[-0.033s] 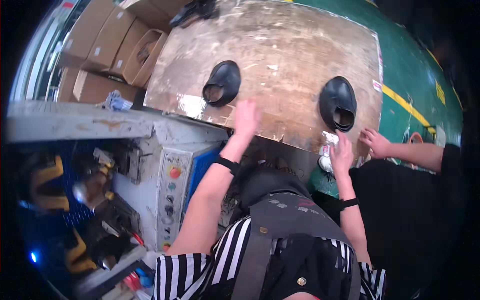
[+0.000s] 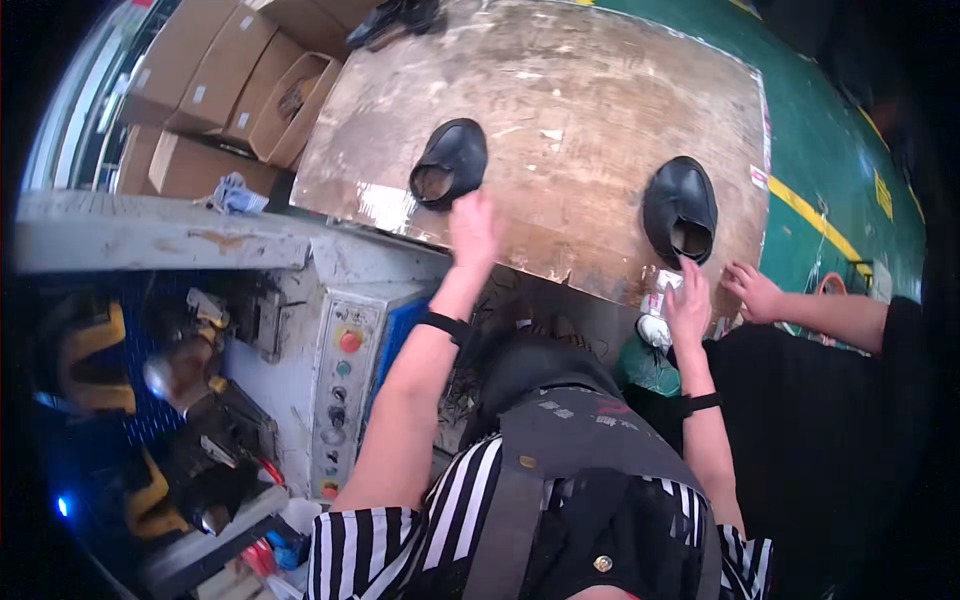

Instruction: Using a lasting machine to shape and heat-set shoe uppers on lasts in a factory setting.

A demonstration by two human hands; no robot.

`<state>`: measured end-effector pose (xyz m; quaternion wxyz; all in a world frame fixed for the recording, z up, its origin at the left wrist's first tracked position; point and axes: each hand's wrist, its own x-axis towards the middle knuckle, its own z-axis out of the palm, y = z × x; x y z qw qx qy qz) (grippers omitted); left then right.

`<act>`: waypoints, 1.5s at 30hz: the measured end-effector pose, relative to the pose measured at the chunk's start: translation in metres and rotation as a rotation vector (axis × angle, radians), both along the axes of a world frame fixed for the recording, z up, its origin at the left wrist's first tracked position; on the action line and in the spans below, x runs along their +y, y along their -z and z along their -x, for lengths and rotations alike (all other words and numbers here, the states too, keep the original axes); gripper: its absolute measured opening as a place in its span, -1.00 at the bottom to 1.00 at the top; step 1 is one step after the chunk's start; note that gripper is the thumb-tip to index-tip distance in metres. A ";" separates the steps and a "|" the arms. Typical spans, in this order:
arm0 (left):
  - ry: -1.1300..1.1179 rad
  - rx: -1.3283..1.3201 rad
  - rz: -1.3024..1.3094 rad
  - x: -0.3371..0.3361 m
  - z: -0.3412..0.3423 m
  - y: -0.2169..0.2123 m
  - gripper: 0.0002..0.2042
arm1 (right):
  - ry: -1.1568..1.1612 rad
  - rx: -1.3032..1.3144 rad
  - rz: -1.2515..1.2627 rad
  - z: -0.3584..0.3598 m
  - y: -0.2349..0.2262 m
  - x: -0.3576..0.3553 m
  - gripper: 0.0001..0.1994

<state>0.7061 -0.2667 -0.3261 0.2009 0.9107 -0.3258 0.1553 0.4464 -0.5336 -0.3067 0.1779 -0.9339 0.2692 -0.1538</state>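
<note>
Both black shoes lay on the worn table (image 2: 600,100): left hand (image 2: 473,228) flat, fingers open, just near the left shoe (image 2: 450,160); right hand (image 2: 688,300) clutched white cloth (image 2: 655,330) below the right shoe (image 2: 680,208), neither lifted yet

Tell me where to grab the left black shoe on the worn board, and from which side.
Grip the left black shoe by the collar at its opening, likely coming from the near edge of the worn board. The opening faces the person and lies just ahead of the left hand, so fingers could hook inside while the thumb pinches the rim.
</note>
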 end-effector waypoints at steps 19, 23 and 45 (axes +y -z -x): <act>0.115 -0.318 -0.360 0.054 -0.103 -0.016 -0.64 | -0.024 0.254 0.145 -0.043 0.048 -0.032 -0.63; 0.002 -0.132 -0.344 0.058 -0.117 -0.004 -0.65 | -0.029 0.258 0.139 -0.044 0.046 -0.032 -0.62; -1.006 -0.126 0.631 0.322 0.311 -0.229 -0.78 | -0.904 0.288 -0.468 -0.110 0.043 0.146 -0.71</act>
